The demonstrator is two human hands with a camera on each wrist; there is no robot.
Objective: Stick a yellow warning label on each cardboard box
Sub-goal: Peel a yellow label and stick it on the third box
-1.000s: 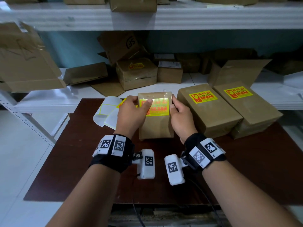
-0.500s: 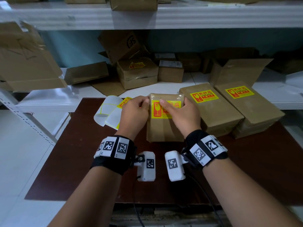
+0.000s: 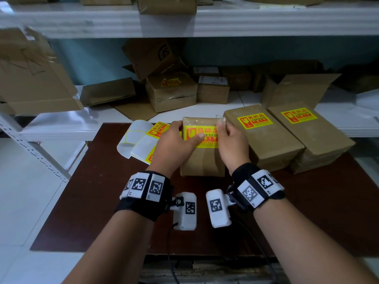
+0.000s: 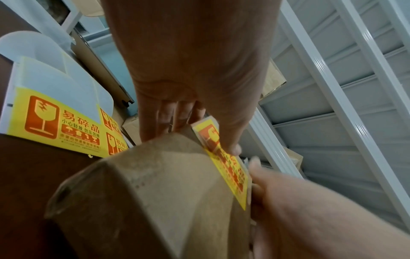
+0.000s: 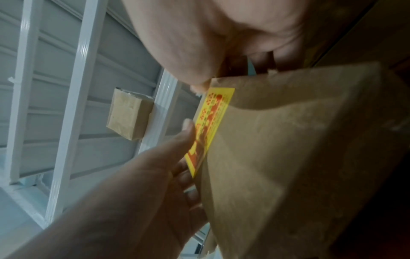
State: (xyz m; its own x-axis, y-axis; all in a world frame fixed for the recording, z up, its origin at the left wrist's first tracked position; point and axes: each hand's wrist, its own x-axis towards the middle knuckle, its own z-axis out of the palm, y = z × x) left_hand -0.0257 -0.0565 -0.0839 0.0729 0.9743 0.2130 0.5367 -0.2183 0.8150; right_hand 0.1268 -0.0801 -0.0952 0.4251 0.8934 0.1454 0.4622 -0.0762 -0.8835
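A brown cardboard box [image 3: 202, 160] lies on the dark table [image 3: 102, 201] between my hands, with a yellow warning label [image 3: 207, 138] across its far half. My left hand [image 3: 182, 134] grips the box's left far edge, and its thumb presses on the label. My right hand [image 3: 225, 132] grips the box's right far corner, thumb at the label's right end. In the left wrist view the left hand [image 4: 195, 70] has its thumb on the label [image 4: 228, 168]. The right wrist view shows the label [image 5: 210, 122] on the box [image 5: 288, 157].
Two labelled boxes [image 3: 264, 140] [image 3: 307, 132] lie right of the held one. A curled label sheet [image 3: 143, 138] with spare stickers lies to its left. Behind the table, a white shelf [image 3: 61, 128] carries several other boxes. Another shelf [image 3: 266, 21] runs overhead.
My right hand has slid off the label's right half to the box's right corner. My left thumb has moved onto the label. The label now lies flat on the box.
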